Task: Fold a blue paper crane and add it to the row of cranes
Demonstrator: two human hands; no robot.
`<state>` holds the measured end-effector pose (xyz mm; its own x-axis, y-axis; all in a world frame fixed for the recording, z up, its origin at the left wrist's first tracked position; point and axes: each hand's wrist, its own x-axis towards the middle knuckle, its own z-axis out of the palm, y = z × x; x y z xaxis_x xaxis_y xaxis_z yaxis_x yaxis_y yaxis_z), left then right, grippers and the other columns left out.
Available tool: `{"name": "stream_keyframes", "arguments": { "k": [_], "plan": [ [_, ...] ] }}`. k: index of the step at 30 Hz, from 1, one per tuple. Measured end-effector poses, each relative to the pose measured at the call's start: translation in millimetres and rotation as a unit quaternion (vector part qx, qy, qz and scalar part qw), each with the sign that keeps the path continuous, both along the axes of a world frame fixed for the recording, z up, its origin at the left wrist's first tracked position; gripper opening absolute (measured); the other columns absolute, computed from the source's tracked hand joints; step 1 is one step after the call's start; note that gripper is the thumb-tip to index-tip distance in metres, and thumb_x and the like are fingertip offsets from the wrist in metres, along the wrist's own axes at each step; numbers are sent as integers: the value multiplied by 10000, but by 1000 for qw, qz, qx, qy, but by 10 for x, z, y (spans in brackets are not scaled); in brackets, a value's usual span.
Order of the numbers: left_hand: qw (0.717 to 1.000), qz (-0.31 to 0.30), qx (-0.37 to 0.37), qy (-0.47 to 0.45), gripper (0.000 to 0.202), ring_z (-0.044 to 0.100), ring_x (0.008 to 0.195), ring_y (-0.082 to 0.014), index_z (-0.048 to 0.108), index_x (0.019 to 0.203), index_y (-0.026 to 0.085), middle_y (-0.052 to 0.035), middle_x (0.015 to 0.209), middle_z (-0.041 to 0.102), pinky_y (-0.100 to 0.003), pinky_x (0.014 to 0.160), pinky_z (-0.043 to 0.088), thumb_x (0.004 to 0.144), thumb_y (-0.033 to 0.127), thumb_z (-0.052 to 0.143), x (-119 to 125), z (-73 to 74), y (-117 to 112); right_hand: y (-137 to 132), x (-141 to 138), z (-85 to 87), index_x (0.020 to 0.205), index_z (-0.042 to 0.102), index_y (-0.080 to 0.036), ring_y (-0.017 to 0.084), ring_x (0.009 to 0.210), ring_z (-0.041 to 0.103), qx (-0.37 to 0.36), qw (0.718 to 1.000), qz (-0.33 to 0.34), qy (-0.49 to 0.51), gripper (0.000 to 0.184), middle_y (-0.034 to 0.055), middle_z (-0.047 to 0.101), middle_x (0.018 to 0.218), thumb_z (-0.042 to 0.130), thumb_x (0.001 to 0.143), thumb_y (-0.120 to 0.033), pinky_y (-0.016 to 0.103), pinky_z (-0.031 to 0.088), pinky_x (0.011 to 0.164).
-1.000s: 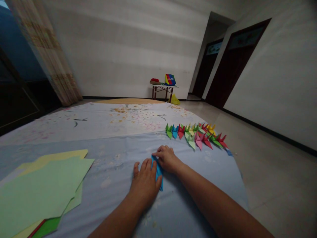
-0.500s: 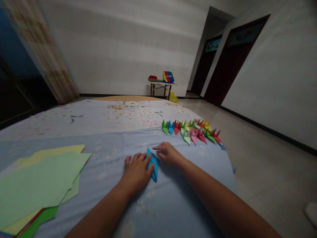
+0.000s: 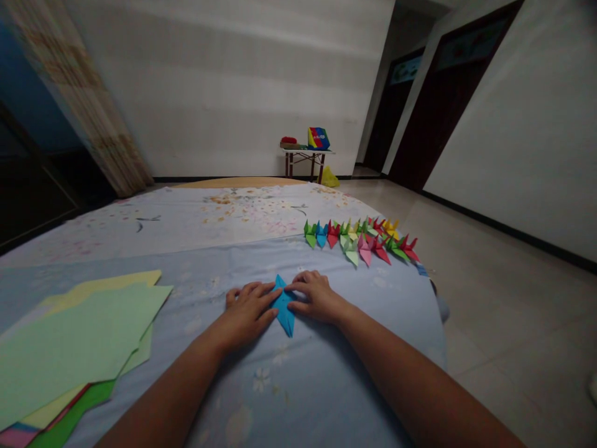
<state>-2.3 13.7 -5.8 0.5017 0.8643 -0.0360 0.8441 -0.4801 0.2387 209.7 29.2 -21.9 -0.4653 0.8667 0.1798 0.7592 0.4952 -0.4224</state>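
Your left hand (image 3: 245, 315) and right hand (image 3: 317, 297), fingers spread flat, press either side of a folded blue origami paper (image 3: 283, 309) on a floral sheet (image 3: 303, 386). Light and easily crushed: take it by its folded edges.

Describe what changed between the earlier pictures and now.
The left hand slid left off the folded blue paper, its fingertips now reaching across it; the right hand rests on the other side. The origami cranes and coloured paper sheets stayed put.
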Motion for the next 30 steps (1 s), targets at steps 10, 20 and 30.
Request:
{"name": "stream_keyframes", "arguments": {
  "k": [10,20,30],
  "plan": [
    [1000,17,17,14,458,281,1307,-290,371,1343,349,-27,1432,380,-560,999,179,892,427,350,66,-24,-79,-54,4,12,1163,568,-311,224,1053,408,12,1000,13,-18,408,50,512,1137,625,778,-433,390,311,891],
    [999,24,20,39,580,248,1326,-318,350,1364,274,-83,1443,356,-592,1021,122,841,505,444,165,-12,-148,-77,-9,48,1174,563,-306,232,1062,405,11,1000,14,-16,476,56,505,1142,651,735,-467,397,310,906],
    [999,4,-2,32,945,217,1334,-369,312,1389,207,-178,1455,296,-617,1027,72,626,696,580,203,36,-196,-95,8,95,1212,535,-302,261,1106,388,-18,999,25,-20,644,69,486,1190,701,639,-546,418,298,926]
  ]
}}
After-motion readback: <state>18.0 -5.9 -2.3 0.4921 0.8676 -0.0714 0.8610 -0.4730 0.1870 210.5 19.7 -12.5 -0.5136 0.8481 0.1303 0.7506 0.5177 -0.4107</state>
